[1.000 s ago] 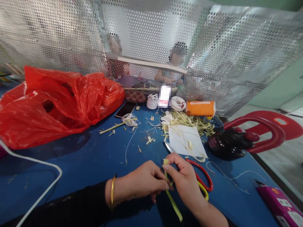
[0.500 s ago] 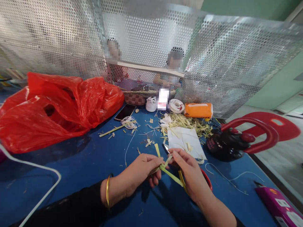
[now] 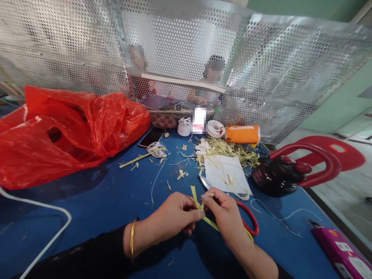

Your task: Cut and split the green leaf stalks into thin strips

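Both hands pinch thin yellow-green leaf strips (image 3: pixel 195 197) just above the blue table (image 3: pixel 110 197). My left hand (image 3: pixel 174 216), with a gold bangle on its wrist, grips the strips from the left with closed fingers. My right hand (image 3: pixel 225 217) pinches them from the right, and one strip trails down and right past it. Red-handled scissors (image 3: pixel 247 219) lie on the table partly under my right hand.
A large red plastic bag (image 3: pixel 66 128) fills the left. Behind the hands lie a white paper sheet (image 3: pixel 223 174), leaf scraps (image 3: pixel 229 149), a phone (image 3: pixel 151 136), thread spools (image 3: pixel 185 126), an orange pack (image 3: pixel 243 134) and a black bag (image 3: pixel 274 176). A white cable (image 3: pixel 37 205) crosses the left; a perforated metal screen (image 3: pixel 261 77) stands behind.
The hands have worked the strips closer together: the strips were spread apart half a second ago and are now bunched between the fingertips. The view shifted slightly.
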`<action>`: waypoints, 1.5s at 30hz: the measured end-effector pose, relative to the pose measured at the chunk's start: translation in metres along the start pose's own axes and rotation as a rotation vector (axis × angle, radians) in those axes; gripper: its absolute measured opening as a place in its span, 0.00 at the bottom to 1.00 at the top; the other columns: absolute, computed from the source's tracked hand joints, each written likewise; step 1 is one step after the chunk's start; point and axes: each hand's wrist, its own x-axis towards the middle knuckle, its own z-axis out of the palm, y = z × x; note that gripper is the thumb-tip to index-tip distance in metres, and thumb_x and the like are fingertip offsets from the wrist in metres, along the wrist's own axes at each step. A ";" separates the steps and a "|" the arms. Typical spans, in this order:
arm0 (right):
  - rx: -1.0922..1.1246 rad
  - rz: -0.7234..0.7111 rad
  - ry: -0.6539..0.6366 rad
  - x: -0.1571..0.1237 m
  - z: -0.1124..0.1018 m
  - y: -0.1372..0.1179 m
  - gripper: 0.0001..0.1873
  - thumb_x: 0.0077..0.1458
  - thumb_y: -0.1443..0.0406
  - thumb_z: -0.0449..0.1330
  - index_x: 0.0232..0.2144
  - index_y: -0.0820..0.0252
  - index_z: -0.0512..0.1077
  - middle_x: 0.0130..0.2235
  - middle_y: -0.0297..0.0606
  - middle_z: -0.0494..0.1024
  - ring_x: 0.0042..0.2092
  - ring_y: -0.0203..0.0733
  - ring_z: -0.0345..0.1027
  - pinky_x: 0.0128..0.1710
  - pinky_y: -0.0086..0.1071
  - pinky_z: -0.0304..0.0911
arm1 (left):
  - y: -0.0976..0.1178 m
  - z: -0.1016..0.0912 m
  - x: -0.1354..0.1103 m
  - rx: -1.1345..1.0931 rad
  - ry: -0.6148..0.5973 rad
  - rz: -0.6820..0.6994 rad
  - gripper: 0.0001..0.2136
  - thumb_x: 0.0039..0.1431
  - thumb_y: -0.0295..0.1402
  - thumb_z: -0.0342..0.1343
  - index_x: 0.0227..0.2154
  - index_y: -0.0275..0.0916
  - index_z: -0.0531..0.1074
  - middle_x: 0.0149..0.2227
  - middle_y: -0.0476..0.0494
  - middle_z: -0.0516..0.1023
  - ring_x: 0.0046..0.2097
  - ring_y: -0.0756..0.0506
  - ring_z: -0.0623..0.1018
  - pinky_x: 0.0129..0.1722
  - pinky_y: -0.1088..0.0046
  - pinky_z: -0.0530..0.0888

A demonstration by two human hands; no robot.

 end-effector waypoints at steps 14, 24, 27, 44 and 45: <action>-0.295 -0.119 -0.119 -0.004 -0.008 -0.001 0.18 0.57 0.57 0.54 0.19 0.59 0.66 0.19 0.29 0.66 0.25 0.35 0.59 0.28 0.28 0.53 | 0.000 -0.009 0.005 -0.085 0.132 0.142 0.08 0.51 0.37 0.57 0.26 0.36 0.69 0.15 0.59 0.62 0.17 0.56 0.60 0.17 0.80 0.57; -0.184 -0.119 -0.019 -0.009 -0.007 0.000 0.20 0.57 0.55 0.54 0.18 0.58 0.64 0.19 0.29 0.65 0.25 0.35 0.58 0.27 0.28 0.52 | 0.009 -0.013 0.002 -0.132 0.050 0.135 0.12 0.47 0.41 0.60 0.22 0.36 0.70 0.15 0.56 0.63 0.18 0.54 0.64 0.21 0.77 0.62; -0.180 -0.100 -0.052 -0.007 -0.008 -0.002 0.20 0.57 0.54 0.54 0.19 0.58 0.66 0.19 0.30 0.66 0.25 0.36 0.59 0.28 0.28 0.53 | 0.011 -0.014 0.001 -0.163 0.077 0.127 0.12 0.46 0.41 0.61 0.22 0.36 0.71 0.16 0.55 0.65 0.18 0.54 0.65 0.22 0.78 0.63; 0.083 0.043 -0.086 0.002 -0.005 0.000 0.11 0.49 0.59 0.63 0.22 0.60 0.74 0.23 0.33 0.74 0.29 0.38 0.65 0.33 0.29 0.60 | 0.000 -0.008 0.002 -0.085 0.079 0.006 0.11 0.49 0.39 0.57 0.26 0.34 0.73 0.16 0.56 0.63 0.17 0.55 0.63 0.18 0.79 0.63; 0.042 0.025 -0.064 0.001 -0.004 0.001 0.11 0.49 0.60 0.62 0.21 0.60 0.73 0.23 0.33 0.73 0.29 0.38 0.65 0.32 0.28 0.60 | -0.001 -0.007 0.002 -0.077 0.064 0.011 0.10 0.49 0.38 0.57 0.25 0.34 0.73 0.15 0.56 0.63 0.17 0.55 0.63 0.18 0.80 0.63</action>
